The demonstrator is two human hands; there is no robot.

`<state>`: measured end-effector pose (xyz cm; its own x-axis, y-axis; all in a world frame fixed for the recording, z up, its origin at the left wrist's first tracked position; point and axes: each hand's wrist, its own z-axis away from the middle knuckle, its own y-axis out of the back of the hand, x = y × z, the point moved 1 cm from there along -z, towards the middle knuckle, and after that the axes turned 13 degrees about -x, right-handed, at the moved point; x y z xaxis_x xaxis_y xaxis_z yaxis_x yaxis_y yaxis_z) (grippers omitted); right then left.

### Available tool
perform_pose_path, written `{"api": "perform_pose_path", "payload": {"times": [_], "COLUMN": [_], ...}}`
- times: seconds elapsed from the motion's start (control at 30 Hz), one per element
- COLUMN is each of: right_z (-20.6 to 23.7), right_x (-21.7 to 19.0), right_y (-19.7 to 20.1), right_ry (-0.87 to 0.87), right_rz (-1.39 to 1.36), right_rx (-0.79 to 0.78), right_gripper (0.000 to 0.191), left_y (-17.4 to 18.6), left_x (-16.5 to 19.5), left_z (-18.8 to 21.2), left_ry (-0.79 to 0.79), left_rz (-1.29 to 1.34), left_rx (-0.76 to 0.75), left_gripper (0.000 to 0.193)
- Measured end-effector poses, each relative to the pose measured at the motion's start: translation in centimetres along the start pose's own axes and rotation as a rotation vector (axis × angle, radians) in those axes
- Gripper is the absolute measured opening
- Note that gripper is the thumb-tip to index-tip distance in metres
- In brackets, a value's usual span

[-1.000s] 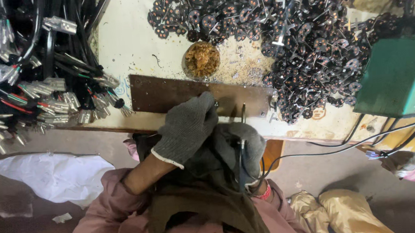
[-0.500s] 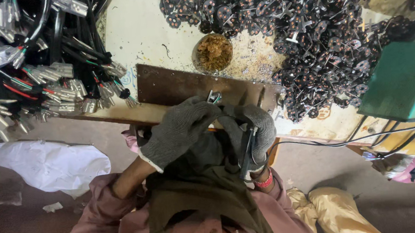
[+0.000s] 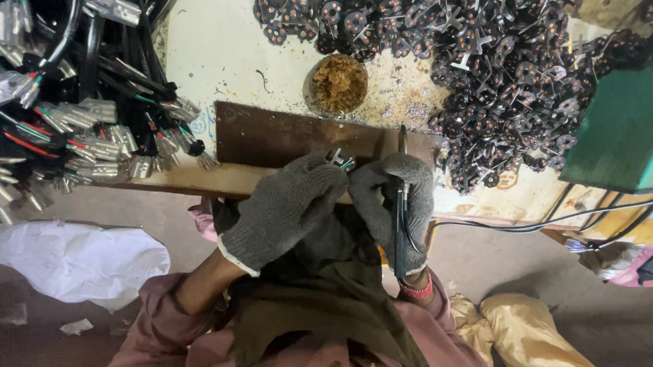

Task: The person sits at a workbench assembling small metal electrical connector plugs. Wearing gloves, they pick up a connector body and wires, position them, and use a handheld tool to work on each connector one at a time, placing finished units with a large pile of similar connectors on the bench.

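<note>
Grey knit gloves on left hand [image 3: 286, 209] & right hand [image 3: 398, 198], pink sleeves.

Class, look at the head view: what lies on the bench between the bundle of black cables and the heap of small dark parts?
In the head view, between the cables and the dark parts, bare pale bench top lies, with a small round tin of brownish stuff beside the heap.

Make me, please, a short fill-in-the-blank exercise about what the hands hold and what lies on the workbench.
1. Both hands wear knitted gloves of ____ colour.
2. The right hand grips a thin soldering iron, and its cable runs off to the person's ____ side.
3. The left hand holds a small metal part over a ____ wooden board.
4. The round tin behind the board holds a ____ crumbly mass.

Missing words: grey; right; brown; brown
</note>
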<state>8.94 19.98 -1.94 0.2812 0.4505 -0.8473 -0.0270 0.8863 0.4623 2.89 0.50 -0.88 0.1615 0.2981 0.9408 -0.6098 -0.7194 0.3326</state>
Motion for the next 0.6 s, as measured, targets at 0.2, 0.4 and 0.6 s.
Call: {"api": "perform_pose_path", "payload": {"times": [0.2, 0.4, 0.6], "right_z": [0.5, 0.7, 0.8], "right_x": [-0.1, 0.4, 1.8], "right_y": [-0.7, -0.3, -0.2], "right_ry": [0.069, 0.102, 0.205], "right_rz": [-0.464, -0.217, -0.009], "right_rx": [0.034, 0.033, 0.153], "right_gripper": [0.055, 0.052, 0.053], "left_y": [-1.6, -2.6, 1.2], "left_x": [-0.5, -0.6, 1.4], "left_z": [-0.3, 0.1, -1.9], "left_ry": [0.275, 0.232, 0.114], "left_rz": [0.580, 0.435, -0.133], "left_rx": [0.006, 0.065, 0.190], "left_gripper": [0.009, 0.010, 0.014]}}
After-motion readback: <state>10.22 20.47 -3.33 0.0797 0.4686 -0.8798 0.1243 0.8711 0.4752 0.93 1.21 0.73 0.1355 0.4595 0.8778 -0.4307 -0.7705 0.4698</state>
